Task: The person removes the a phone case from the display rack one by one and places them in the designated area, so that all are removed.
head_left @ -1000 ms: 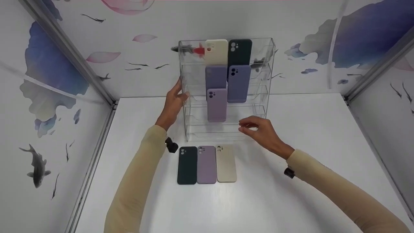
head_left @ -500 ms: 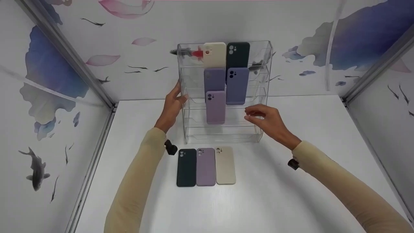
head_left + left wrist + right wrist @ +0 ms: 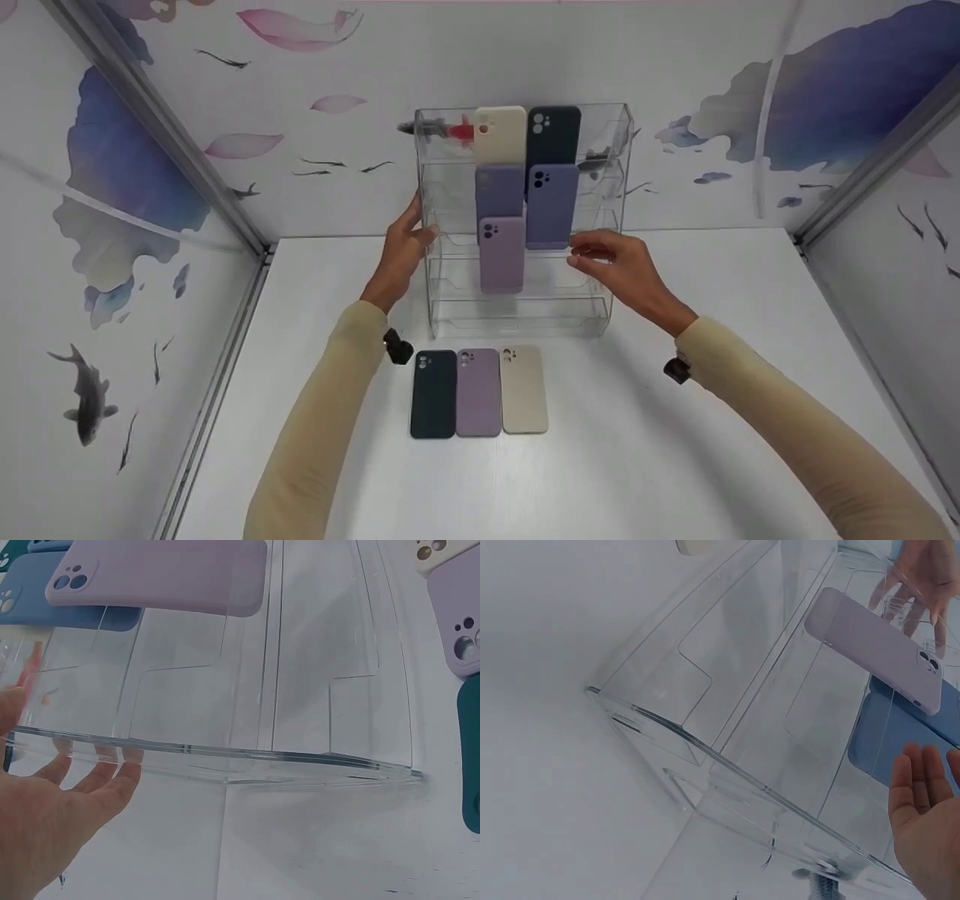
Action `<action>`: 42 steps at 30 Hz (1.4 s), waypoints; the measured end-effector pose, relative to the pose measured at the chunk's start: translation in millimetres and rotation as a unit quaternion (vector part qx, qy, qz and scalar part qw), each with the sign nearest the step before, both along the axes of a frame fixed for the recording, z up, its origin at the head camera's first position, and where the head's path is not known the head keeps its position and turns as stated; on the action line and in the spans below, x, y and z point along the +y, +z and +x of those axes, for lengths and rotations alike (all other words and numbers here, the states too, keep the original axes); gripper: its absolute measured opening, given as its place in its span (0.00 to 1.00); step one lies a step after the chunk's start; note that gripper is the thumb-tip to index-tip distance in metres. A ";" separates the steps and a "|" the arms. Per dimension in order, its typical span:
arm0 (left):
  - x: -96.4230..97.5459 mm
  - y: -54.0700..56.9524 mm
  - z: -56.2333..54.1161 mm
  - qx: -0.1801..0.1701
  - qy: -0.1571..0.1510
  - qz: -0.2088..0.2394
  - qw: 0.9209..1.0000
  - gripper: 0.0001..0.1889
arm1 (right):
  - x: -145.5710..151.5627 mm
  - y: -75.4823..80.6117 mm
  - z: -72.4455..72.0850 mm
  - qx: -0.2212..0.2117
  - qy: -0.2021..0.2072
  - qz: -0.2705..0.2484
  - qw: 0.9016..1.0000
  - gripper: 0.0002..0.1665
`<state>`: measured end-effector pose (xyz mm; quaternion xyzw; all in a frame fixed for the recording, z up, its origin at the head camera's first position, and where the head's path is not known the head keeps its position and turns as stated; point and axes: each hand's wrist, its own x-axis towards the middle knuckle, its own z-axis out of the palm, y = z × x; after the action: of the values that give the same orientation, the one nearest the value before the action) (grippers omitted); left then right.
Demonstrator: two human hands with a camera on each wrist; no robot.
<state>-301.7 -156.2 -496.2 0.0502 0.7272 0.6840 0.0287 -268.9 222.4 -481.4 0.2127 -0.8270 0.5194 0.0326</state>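
Note:
A clear acrylic display rack (image 3: 450, 319) with stepped tiers stands upright at the back of the table. My left hand (image 3: 397, 259) grips its left side panel, thumb inside and fingers behind. The rack bears a cream phone case (image 3: 501, 136) and a dark green case (image 3: 553, 135) on top. Under them sit two blue-violet cases, one on the left (image 3: 500, 191) and one on the right (image 3: 552, 206), and lower down a light purple case (image 3: 502, 256). My right hand (image 3: 630, 270), fingers slightly bent and holding nothing, is right by the right blue-violet case's lower corner.
Three more phone cases lie side by side on the white table (image 3: 637, 465) in front of the rack: dark green (image 3: 433, 396), light purple (image 3: 478, 394) and cream (image 3: 524, 391). Printed wall panels (image 3: 705, 60) enclose the back and both sides.
My right hand has risen from the rack's lower tier to the right blue-violet case's lower corner. My left hand keeps its grip on the rack. The head view has tilted slightly.

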 end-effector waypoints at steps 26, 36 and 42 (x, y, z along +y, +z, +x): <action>0.1 -0.5 0.2 -0.005 0.010 0.003 1.000 0.39 | -22.4 -4.5 -20.7 -0.008 0.025 -0.010 1.000 0.22; 4.4 -1.1 -0.8 0.002 0.005 0.002 1.000 0.39 | -36.6 -5.4 -29.7 -0.016 0.019 -0.004 1.000 0.22; 0.8 -1.3 -0.5 0.000 0.005 0.008 1.000 0.39 | -46.9 -7.1 -35.4 -0.031 0.026 -0.012 0.999 0.23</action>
<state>-302.2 -155.3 -497.5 0.0469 0.7220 0.6899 0.0246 -304.3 175.5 -488.5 0.2182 -0.8152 0.5365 -0.0039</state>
